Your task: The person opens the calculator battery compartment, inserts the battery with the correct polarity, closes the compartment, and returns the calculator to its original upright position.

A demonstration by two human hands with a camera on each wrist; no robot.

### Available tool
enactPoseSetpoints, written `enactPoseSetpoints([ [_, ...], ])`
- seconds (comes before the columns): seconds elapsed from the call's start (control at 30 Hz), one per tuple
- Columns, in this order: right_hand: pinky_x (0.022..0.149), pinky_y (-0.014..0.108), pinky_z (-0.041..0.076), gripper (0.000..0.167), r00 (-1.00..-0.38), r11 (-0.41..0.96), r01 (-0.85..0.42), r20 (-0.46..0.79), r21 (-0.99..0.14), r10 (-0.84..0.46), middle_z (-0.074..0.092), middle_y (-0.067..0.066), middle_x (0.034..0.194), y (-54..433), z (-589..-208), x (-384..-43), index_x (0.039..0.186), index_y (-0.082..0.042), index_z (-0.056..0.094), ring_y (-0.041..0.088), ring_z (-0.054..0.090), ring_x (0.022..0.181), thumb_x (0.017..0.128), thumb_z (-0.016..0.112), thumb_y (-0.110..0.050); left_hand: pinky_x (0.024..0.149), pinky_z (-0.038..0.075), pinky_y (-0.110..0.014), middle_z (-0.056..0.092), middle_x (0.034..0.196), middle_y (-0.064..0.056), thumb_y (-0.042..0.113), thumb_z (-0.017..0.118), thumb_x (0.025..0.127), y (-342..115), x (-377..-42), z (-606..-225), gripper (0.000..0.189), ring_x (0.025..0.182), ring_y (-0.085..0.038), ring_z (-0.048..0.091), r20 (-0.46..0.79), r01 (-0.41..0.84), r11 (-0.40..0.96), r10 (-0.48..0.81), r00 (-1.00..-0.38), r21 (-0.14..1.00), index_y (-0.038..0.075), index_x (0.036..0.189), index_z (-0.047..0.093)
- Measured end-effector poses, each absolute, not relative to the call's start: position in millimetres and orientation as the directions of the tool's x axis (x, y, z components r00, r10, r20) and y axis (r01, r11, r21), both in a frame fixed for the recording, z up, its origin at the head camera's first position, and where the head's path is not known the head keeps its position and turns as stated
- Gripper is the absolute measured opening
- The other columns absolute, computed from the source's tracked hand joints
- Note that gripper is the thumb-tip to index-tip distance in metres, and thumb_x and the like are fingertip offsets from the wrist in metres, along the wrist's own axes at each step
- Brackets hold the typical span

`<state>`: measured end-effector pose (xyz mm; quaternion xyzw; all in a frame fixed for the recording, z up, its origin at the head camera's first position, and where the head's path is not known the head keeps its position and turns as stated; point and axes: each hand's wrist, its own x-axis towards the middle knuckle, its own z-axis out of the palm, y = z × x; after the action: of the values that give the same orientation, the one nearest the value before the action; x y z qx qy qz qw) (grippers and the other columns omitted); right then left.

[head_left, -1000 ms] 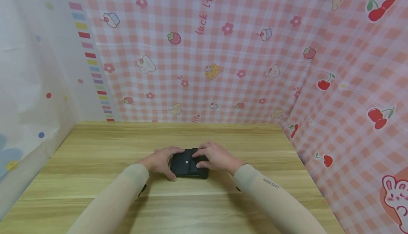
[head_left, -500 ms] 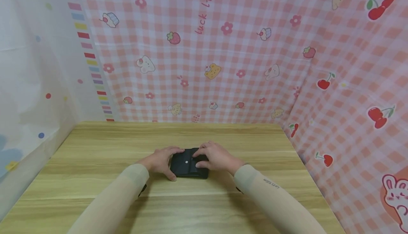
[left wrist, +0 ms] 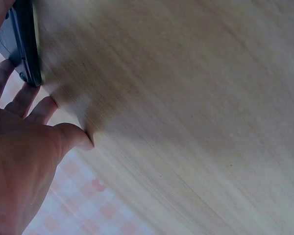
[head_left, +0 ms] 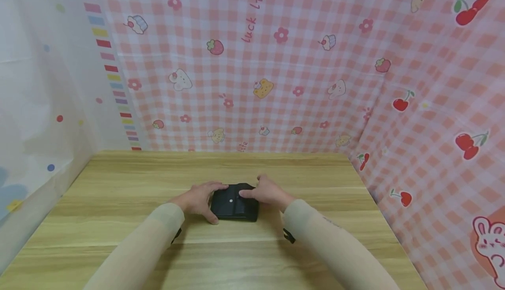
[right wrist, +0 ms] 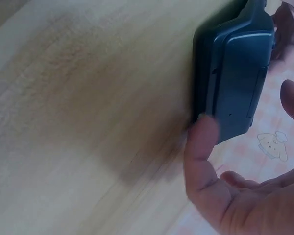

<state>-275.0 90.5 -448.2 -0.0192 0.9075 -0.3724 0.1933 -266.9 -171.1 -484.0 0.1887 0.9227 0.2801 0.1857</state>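
With the black case (head_left: 234, 206) lying flat mid-table (head_left: 118, 184), the left hand (head_left: 199, 200) clasps its left edge and the right hand (head_left: 266, 192) fingers press its lid, so steady pressure should stop it sliding

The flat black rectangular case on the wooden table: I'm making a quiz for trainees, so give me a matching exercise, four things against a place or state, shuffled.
Things:
1. flat black rectangular case
2. left hand
3. right hand
4. pink checked cloth

Places or states:
A. hangs behind the light wooden table
B. fingers on the case's left edge, thumb at its near left corner
C. lies flat between the two hands
D. fingertip on the case's top, by the small white dot

Pairs: 1-C, 2-B, 3-D, 4-A
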Motion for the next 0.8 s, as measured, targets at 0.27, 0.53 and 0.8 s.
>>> enactPoseSetpoints([
  [0.27, 0.116, 0.051, 0.050, 0.098, -0.909, 0.730, 0.197, -0.401, -0.655, -0.115, 0.054, 0.027, 0.153, 81, -451, -280, 0.159, 0.004, 0.036, 0.032, 0.058, 0.129, 0.090, 0.086, -0.045, 0.128, 0.015, -0.073, 0.039, 0.172, -0.010, 0.032, 0.104, 0.068, -172, -268, -487, 0.111, 0.159, -0.037, 0.036, -0.225, 0.251, 0.765, 0.457, -0.861, 0.593, 0.023, 0.162, 0.046],
  [0.53, 0.098, 0.048, 0.060, 0.096, -0.910, 0.756, 0.203, -0.405, -0.623, -0.089, 0.056, 0.027, 0.149, 77, -458, -285, 0.156, 0.005, 0.038, 0.031, 0.062, 0.119, 0.089, 0.088, -0.042, 0.128, 0.015, -0.074, 0.038, 0.172, -0.010, 0.030, 0.104, 0.068, -171, -267, -485, 0.111, 0.159, -0.039, 0.035, -0.229, 0.247, 0.765, 0.456, -0.860, 0.594, 0.022, 0.162, 0.046],
  [0.8, 0.089, 0.047, 0.063, 0.097, -0.907, 0.763, 0.211, -0.414, -0.612, -0.081, 0.056, 0.027, 0.149, 76, -458, -286, 0.158, 0.004, 0.038, 0.032, 0.063, 0.117, 0.089, 0.088, -0.042, 0.128, 0.015, -0.074, 0.038, 0.172, -0.010, 0.030, 0.103, 0.069, -171, -267, -486, 0.111, 0.159, -0.037, 0.035, -0.227, 0.254, 0.769, 0.457, -0.860, 0.587, 0.022, 0.163, 0.045],
])
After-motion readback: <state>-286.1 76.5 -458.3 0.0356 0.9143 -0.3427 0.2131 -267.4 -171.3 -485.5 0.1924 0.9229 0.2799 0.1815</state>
